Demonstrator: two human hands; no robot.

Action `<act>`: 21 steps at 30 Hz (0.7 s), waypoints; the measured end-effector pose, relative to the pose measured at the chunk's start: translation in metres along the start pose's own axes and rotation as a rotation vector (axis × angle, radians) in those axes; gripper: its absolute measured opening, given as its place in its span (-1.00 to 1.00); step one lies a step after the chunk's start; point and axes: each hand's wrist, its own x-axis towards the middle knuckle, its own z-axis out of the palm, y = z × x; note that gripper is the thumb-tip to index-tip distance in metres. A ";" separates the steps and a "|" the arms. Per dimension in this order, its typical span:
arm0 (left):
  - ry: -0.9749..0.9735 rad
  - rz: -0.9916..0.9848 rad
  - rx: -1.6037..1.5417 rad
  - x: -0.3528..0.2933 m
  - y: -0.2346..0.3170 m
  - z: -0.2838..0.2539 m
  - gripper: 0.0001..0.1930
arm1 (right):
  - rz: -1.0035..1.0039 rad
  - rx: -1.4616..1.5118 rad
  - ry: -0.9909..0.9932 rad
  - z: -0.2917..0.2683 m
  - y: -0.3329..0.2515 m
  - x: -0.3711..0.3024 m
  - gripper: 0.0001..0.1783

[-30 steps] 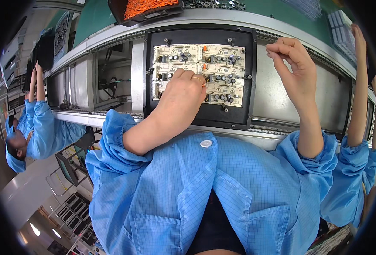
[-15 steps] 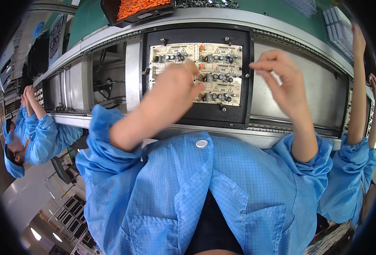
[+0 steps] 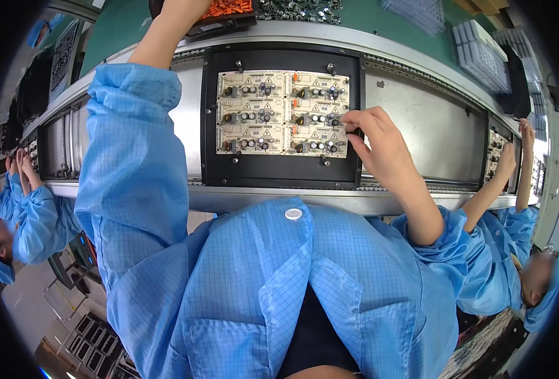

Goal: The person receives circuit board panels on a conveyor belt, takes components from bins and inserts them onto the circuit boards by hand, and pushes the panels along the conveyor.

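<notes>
A cream circuit board panel (image 3: pixel 284 112) lies in a black frame (image 3: pixel 279 174) on the line. It carries several round capacitors, and small orange parts (image 3: pixel 295 103) stand along its right half. My left hand (image 3: pixel 185 9) reaches over the near wall of a black bin of orange parts (image 3: pixel 229 7); its fingers are hidden beyond the picture's upper edge. At the panel's right edge, my right hand (image 3: pixel 379 145) has thumb and forefinger drawn together by the middle row. Whatever sits between those fingertips is too small to make out.
Small metallic parts (image 3: pixel 301 9) lie heaped on the green bench (image 3: pixel 361 31) beside the bin. Clear plastic trays (image 3: pixel 478 54) are stacked at the far right. Co-workers in blue work on both sides; one's hand (image 3: pixel 507 158) is at another board on the right.
My left hand has left the panel and gone up to the orange parts bin. My right hand has moved left to the panel's edge. The view has shifted slightly.
</notes>
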 end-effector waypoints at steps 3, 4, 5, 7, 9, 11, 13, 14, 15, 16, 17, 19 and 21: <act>0.052 -0.029 -0.057 -0.007 -0.003 -0.003 -0.84 | -0.064 -0.123 -0.044 0.001 -0.004 -0.002 -0.63; 0.076 -0.020 -0.105 -0.006 -0.005 0.000 -0.85 | -0.097 -0.192 -0.059 0.002 -0.005 -0.001 -0.65; 0.101 -0.018 -0.117 -0.004 -0.007 0.001 -0.88 | -0.084 -0.192 -0.053 0.002 -0.009 -0.001 -0.68; 0.116 -0.071 -0.158 -0.005 0.001 -0.008 -0.89 | -0.077 -0.183 -0.035 0.003 -0.010 -0.004 -0.67; 0.185 -0.095 -0.259 -0.011 0.005 -0.021 -0.90 | -0.071 -0.170 -0.023 0.001 -0.010 -0.005 -0.67; 0.172 -0.112 -0.303 -0.013 0.002 -0.030 -0.89 | 0.005 -0.086 -0.032 0.000 -0.010 -0.004 -0.66; 0.149 -0.128 -0.352 -0.015 -0.005 -0.034 -0.89 | 0.002 -0.089 -0.040 -0.001 -0.011 -0.001 -0.66; 0.089 -0.085 -0.315 -0.016 -0.010 -0.034 -0.84 | 0.006 -0.091 -0.049 -0.002 -0.011 0.000 -0.65; 0.028 -0.042 -0.278 -0.019 -0.016 -0.034 -0.77 | 0.017 -0.090 -0.050 -0.003 -0.012 0.002 -0.65; 0.018 -0.039 -0.283 -0.022 -0.021 -0.035 -0.77 | 0.018 -0.081 -0.050 -0.003 -0.012 0.005 -0.65; 0.005 -0.025 -0.364 -0.029 -0.023 -0.038 -0.77 | 0.022 -0.070 -0.051 -0.003 -0.012 0.004 -0.65; -0.075 -0.025 -0.471 -0.046 -0.020 -0.050 -0.76 | 0.025 -0.084 -0.051 0.000 -0.012 0.004 -0.65; -0.102 -0.030 -0.587 -0.069 -0.007 -0.056 -0.79 | 0.032 -0.107 -0.038 0.003 -0.011 0.002 -0.65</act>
